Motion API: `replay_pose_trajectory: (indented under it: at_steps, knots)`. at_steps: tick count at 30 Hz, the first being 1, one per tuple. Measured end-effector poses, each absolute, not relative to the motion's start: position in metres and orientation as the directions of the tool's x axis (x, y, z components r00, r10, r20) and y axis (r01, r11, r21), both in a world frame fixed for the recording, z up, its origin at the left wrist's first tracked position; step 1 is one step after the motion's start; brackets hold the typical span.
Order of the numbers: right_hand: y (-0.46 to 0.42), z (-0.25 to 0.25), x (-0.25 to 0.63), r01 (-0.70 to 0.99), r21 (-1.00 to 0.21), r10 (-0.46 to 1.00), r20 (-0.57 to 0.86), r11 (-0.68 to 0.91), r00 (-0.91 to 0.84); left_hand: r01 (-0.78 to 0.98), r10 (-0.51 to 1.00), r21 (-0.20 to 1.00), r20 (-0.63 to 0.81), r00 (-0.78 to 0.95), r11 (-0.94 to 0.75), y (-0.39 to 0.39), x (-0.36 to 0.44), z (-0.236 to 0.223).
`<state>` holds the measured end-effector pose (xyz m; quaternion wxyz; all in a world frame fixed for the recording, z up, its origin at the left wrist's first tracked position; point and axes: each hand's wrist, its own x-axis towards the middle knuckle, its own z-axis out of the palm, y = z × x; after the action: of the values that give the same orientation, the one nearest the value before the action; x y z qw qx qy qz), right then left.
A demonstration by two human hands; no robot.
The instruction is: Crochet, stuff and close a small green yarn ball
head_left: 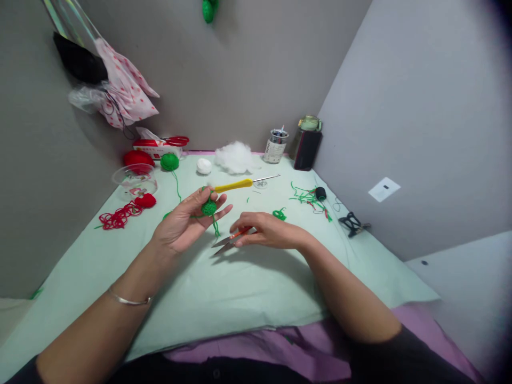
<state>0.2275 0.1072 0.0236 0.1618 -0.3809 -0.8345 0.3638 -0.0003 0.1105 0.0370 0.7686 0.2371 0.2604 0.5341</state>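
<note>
My left hand (182,218) pinches a small green crocheted piece (208,207) between thumb and fingers, the other fingers spread. Green yarn tails (216,226) dangle below it. A crochet hook (234,186) with a yellow handle runs out to the right from behind my left fingertips; whether they grip it I cannot tell. In my right hand (264,229) is a pair of scissors (224,246) with orange handles. Their blades stand apart, pointing left just below the yarn tails. A small green yarn scrap (279,214) lies behind my right hand.
At the back are a green yarn ball (169,161), a white ball (204,166), stuffing (237,158), a pen jar (276,146) and a dark phone (308,151). Red yarn (122,215) lies left; yarn scraps (306,194) and a black clip (352,224) lie right.
</note>
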Motion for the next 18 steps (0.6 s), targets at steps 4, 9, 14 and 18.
replay_pose_trajectory:
  at_steps: [4, 9, 14, 18]
  knots:
    - [0.093, 0.031, 0.227, 0.342, -0.768, 0.781, 0.309, 0.542, -0.543, -0.655, 0.944, 0.688, -0.145, 0.295, 0.311, 0.097, 0.005, 0.039]
    - [0.078, 0.035, 0.213, 0.273, -0.625, 0.679, 0.623, 0.731, -0.389, -0.526, 0.915, 0.775, -0.163, 0.368, 0.35, 0.087, 0.018, 0.029]
    - [0.094, 0.021, 0.22, 0.609, -0.275, 0.564, 0.747, 0.744, -0.352, -0.433, 0.905, 0.83, -0.184, 0.383, 0.352, 0.095, 0.023, 0.014]
    - [0.111, 0.014, 0.236, 0.813, -0.217, 0.63, 0.744, 0.541, -0.221, -0.357, 0.92, 0.883, -0.178, 0.35, 0.306, 0.098, 0.023, 0.006]
